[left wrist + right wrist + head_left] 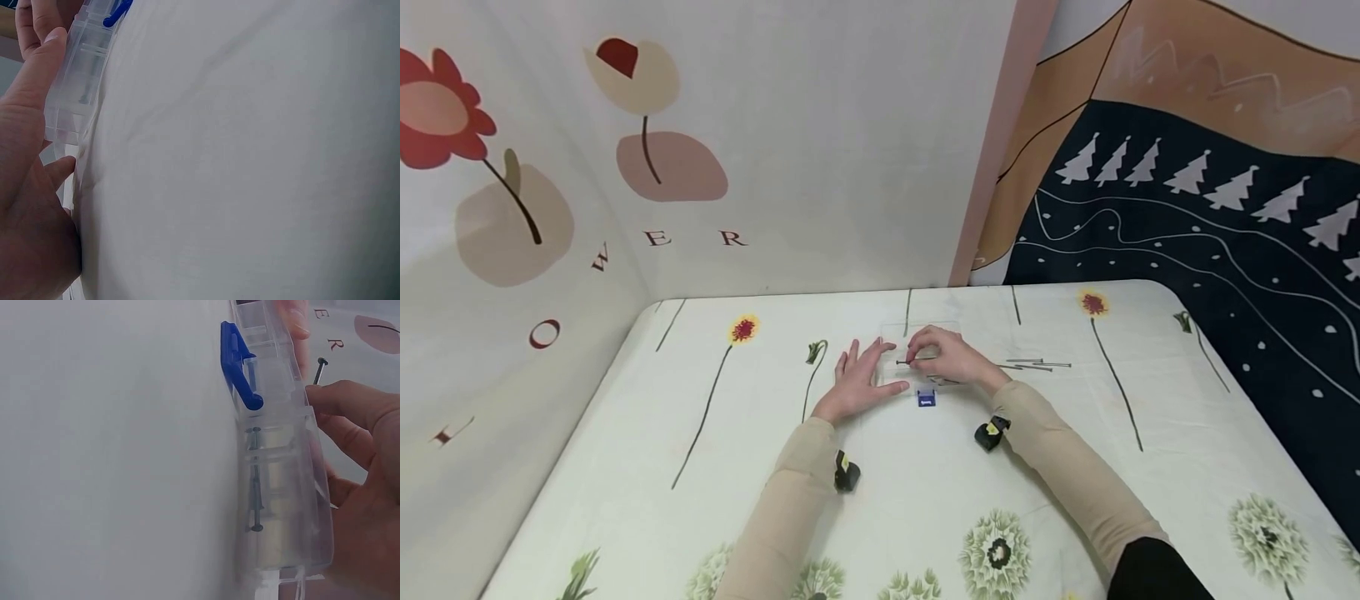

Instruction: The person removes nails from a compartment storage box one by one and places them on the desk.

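A clear plastic compartment box [281, 487] lies on the table, its blue latch [927, 398] hanging at the near side. My right hand [951, 357] is over the box and pinches a nail [321, 369] between thumb and fingers; the nail's head points left. My left hand [859, 385] is at the box's left end, fingers spread, the thumb along the near side. In the left wrist view its thumb [37, 75] lies against the box wall. Several nails [256, 487] show through the wall inside the box, on the right.
Several loose nails [1037, 365] lie on the flower-print tablecloth [910, 475] right of the box, by the right wrist. A white printed curtain [835, 167] stands behind the table. Dark cloth with white trees [1150, 217] hangs at the right.
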Available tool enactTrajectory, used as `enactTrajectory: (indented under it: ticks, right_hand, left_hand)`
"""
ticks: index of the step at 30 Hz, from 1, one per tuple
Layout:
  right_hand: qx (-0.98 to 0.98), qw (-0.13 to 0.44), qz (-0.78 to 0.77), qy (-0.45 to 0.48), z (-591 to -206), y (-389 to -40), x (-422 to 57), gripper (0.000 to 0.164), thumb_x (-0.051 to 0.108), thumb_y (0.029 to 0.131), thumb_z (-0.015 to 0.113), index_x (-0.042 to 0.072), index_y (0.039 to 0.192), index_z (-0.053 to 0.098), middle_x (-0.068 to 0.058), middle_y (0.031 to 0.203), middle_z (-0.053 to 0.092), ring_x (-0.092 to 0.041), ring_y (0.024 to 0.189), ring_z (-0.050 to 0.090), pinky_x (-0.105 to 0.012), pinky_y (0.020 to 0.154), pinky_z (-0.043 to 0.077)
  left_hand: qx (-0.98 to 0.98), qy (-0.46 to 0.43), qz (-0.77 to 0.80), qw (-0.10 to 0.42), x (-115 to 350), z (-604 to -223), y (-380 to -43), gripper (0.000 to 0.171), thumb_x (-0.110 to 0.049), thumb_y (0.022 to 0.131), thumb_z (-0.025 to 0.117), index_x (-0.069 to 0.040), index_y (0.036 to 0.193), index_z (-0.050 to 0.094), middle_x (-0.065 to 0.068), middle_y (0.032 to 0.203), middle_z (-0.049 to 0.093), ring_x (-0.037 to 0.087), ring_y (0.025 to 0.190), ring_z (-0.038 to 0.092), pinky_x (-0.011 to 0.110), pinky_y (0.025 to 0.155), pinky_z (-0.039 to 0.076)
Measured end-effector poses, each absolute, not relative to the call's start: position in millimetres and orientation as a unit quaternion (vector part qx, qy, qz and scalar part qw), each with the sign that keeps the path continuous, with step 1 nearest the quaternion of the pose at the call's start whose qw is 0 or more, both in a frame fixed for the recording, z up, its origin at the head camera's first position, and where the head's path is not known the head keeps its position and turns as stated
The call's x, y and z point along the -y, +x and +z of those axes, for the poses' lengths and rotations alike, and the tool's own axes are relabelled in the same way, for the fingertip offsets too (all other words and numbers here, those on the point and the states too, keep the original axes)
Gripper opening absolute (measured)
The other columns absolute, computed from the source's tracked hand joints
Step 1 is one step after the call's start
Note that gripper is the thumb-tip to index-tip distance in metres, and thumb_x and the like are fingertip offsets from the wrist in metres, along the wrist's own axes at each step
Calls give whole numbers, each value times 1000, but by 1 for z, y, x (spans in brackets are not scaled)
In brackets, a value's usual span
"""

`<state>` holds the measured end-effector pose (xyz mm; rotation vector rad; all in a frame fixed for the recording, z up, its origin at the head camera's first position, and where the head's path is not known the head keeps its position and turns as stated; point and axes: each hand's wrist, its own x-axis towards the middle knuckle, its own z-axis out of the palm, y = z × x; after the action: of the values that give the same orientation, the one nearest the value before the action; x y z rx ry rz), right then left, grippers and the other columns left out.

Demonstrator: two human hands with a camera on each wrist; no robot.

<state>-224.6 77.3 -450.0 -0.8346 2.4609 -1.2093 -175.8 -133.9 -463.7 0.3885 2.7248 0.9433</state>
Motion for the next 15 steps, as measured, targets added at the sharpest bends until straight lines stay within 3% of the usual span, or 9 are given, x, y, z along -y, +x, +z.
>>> enactTrajectory:
  ticks: [7, 15]
  right_hand:
    - [-852, 94, -434, -278, -449, -222, -85, 10, 7, 88, 67, 12, 94, 72, 1, 103, 66, -24, 113, 54, -55, 106, 25]
    - [-840, 84, -461, -273, -445, -216, -91, 9, 5, 90, 66, 7, 97, 71, -2, 98, 66, -22, 98, 58, -48, 94, 42]
  left_hand:
    - [-929, 133, 325, 116, 133, -464, -176, 73, -49, 88, 66, -19, 148, 36, 13, 159, 16, 37, 144, -11, 52, 112, -8]
    - [-930, 132, 323, 113, 134, -464, -176, 74, -50, 88, 65, -19, 148, 35, 13, 159, 15, 36, 144, -11, 52, 112, -8]
